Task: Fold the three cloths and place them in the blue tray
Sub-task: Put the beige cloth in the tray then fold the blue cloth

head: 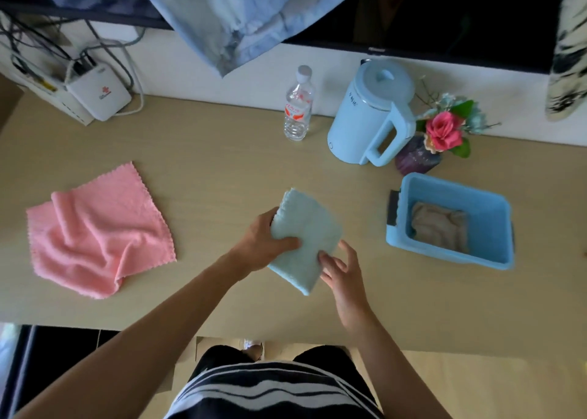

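A folded light blue cloth is held just above the middle of the table. My left hand grips its left edge, thumb on top. My right hand touches the cloth's lower right edge with its fingers spread. A pink cloth lies rumpled and unfolded on the table at the left. The blue tray stands at the right, and a folded beige cloth lies inside it.
Along the back of the wooden table stand a water bottle, a light blue kettle and a vase of flowers. A white router with cables sits at the back left. Patterned fabric hangs above.
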The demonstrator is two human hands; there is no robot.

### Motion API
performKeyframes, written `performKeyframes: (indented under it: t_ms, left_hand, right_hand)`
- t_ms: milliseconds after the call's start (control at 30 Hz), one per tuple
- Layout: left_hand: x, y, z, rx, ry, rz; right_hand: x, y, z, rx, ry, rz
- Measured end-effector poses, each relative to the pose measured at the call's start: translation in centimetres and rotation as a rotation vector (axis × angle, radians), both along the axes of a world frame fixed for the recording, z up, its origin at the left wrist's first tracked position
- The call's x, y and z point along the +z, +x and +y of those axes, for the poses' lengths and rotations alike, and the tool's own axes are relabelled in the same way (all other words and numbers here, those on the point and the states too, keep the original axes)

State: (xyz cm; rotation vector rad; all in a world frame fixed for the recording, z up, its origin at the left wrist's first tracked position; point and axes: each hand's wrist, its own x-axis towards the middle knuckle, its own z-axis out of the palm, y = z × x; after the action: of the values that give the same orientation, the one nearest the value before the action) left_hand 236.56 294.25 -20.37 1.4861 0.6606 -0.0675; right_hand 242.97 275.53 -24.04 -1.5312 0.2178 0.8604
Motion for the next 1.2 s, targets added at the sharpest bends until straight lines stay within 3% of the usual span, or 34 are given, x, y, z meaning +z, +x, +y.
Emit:
performKeyframes:
  t_ms: [133,300,467,600,800,933,1200]
  left_hand:
    - [2.7,2.5,-2.9,0.114,-0.094,-0.113]
    - [5.1,6.9,-6.7,0.242,0.076,-0.130]
    - [7.8,11.3,-9.7,0.072,0.274,-0.324]
    - [7.6,15.7,-11.8,-0.103,0.470,-0.293]
    - [5.1,22.0,-15.9,-0.283,0.498,-0.136]
    - [1.0,25.1,-18.7,-0.353,0.559,0.024]
    - [-4.2,27.4,-21.3,-0.521,0.642,0.249]
  right_hand:
    - [4.2,4.4,-1.6,-0.050,0.199,-0.037]
    - [7.9,9.9,-4.8,-0.062,0.213,-0.272]
    - [9.4,14.6,-9.0,-0.009,0.230,-0.457]
    - [9.3,18.7,-12.6,0.052,0.018,-0.640]
    - [9.2,25.0,-17.9,0.274,-0.260,-0.515]
    - [7.4,28.0,-19.6,0.549,-0.635,-0.589]
    - [4.0,28.7,-18.4,0.905,-0.988,-0.625]
